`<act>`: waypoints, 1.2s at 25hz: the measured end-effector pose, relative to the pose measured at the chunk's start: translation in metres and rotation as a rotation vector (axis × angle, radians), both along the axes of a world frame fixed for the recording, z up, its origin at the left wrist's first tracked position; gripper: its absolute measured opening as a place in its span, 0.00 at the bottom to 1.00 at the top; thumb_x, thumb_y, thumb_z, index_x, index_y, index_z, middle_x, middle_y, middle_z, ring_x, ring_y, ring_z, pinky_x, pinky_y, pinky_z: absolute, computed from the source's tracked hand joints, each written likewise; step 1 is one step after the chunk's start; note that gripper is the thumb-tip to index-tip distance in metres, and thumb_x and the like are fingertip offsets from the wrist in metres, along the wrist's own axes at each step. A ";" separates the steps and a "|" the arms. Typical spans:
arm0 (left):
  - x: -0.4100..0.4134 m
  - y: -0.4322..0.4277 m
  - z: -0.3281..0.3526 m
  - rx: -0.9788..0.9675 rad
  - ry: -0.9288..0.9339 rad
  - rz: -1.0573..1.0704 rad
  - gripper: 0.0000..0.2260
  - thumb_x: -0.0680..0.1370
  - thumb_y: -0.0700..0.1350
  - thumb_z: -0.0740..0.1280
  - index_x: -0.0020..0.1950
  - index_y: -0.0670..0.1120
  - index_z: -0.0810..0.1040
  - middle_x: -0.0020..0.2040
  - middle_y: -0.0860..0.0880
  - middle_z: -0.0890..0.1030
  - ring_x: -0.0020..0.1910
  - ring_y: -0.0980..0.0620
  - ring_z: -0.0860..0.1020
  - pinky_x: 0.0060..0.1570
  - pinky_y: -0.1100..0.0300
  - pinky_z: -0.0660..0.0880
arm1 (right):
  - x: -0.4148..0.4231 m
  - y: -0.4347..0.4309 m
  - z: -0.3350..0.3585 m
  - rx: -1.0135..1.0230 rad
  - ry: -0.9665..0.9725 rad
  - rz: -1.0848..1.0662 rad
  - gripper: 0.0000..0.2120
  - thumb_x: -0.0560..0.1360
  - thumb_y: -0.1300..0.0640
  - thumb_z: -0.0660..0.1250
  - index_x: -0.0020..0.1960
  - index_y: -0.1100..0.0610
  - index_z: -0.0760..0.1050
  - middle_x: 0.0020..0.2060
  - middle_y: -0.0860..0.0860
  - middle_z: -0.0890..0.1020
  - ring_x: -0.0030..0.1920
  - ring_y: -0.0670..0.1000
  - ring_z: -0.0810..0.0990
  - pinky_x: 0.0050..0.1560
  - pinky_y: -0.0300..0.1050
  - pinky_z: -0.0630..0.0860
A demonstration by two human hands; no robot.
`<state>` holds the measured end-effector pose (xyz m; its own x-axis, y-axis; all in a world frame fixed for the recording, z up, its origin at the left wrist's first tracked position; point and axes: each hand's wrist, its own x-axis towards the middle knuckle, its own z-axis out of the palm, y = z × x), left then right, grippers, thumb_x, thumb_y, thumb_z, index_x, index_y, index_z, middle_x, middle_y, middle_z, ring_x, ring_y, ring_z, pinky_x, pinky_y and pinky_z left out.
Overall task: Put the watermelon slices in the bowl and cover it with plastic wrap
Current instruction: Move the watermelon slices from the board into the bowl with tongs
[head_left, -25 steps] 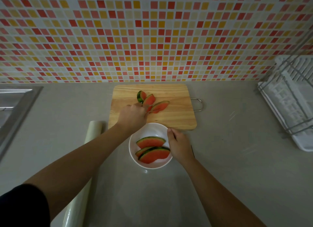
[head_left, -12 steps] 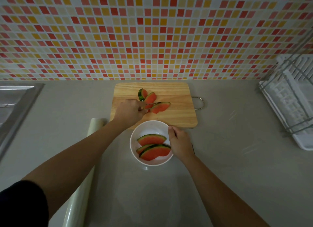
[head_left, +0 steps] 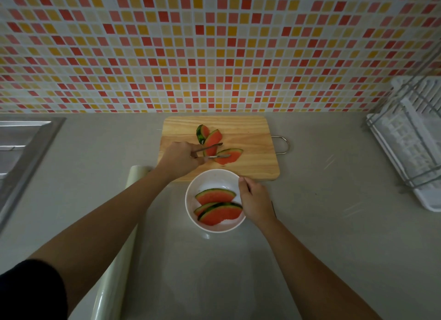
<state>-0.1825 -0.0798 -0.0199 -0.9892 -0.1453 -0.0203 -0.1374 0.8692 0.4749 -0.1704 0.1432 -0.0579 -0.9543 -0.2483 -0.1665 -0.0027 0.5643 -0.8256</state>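
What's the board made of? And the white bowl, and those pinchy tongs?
The board looks like pale wood with a matte finish: grain lines run along it. The bowl seems to be glazed ceramic, or maybe plastic: it is smooth, white and slightly shiny. The tongs look like metal: thin and grey, with a bright glint.

Head-worn view, steeply down over counter [head_left: 310, 224] — close

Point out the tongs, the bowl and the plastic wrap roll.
tongs [head_left: 210, 147], head view, on the upper metal arm.
bowl [head_left: 210, 179], head view, on the bare far inner wall.
plastic wrap roll [head_left: 111, 291], head view, on its near half.
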 end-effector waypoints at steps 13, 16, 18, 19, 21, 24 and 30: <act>-0.002 0.003 -0.016 0.072 -0.054 -0.013 0.13 0.74 0.51 0.69 0.57 0.52 0.82 0.50 0.47 0.86 0.46 0.50 0.79 0.46 0.62 0.72 | -0.001 0.000 -0.001 -0.001 0.020 -0.007 0.16 0.79 0.50 0.54 0.41 0.56 0.75 0.34 0.52 0.79 0.37 0.51 0.77 0.41 0.48 0.73; -0.006 0.004 -0.012 0.270 -0.112 0.132 0.10 0.72 0.49 0.72 0.53 0.52 0.84 0.42 0.52 0.85 0.38 0.57 0.75 0.38 0.65 0.69 | -0.001 0.000 -0.001 -0.004 0.020 -0.006 0.16 0.79 0.50 0.54 0.41 0.56 0.75 0.33 0.52 0.79 0.36 0.50 0.77 0.40 0.48 0.73; -0.008 0.005 -0.011 0.456 -0.171 0.271 0.09 0.70 0.46 0.74 0.50 0.49 0.85 0.36 0.55 0.82 0.36 0.56 0.74 0.35 0.65 0.70 | 0.000 0.000 -0.001 -0.009 0.018 -0.009 0.16 0.79 0.50 0.55 0.41 0.55 0.75 0.33 0.51 0.79 0.37 0.50 0.77 0.40 0.48 0.73; -0.009 0.006 -0.011 0.532 -0.211 0.337 0.08 0.69 0.45 0.75 0.47 0.47 0.86 0.34 0.53 0.80 0.33 0.54 0.72 0.30 0.64 0.69 | 0.000 0.000 -0.001 -0.010 0.020 -0.012 0.16 0.79 0.50 0.55 0.41 0.56 0.76 0.34 0.52 0.79 0.37 0.50 0.77 0.41 0.49 0.73; -0.009 0.006 -0.008 0.661 -0.308 0.432 0.06 0.68 0.42 0.74 0.42 0.42 0.85 0.32 0.48 0.73 0.26 0.53 0.65 0.22 0.64 0.60 | 0.000 0.000 -0.001 -0.014 0.023 -0.014 0.16 0.79 0.50 0.55 0.42 0.57 0.76 0.35 0.53 0.80 0.38 0.51 0.78 0.42 0.50 0.74; -0.012 0.005 -0.004 0.783 -0.410 0.499 0.04 0.68 0.39 0.73 0.40 0.40 0.80 0.35 0.45 0.67 0.24 0.53 0.58 0.20 0.65 0.54 | 0.000 0.000 0.000 -0.021 0.018 -0.013 0.16 0.79 0.50 0.55 0.42 0.57 0.76 0.35 0.54 0.81 0.38 0.52 0.78 0.42 0.50 0.74; -0.013 -0.001 -0.002 0.944 -0.560 0.601 0.04 0.73 0.42 0.70 0.38 0.44 0.78 0.29 0.49 0.69 0.18 0.56 0.56 0.17 0.70 0.52 | 0.000 0.000 0.000 -0.012 -0.002 -0.006 0.15 0.79 0.50 0.55 0.39 0.54 0.74 0.32 0.51 0.78 0.36 0.51 0.77 0.38 0.46 0.71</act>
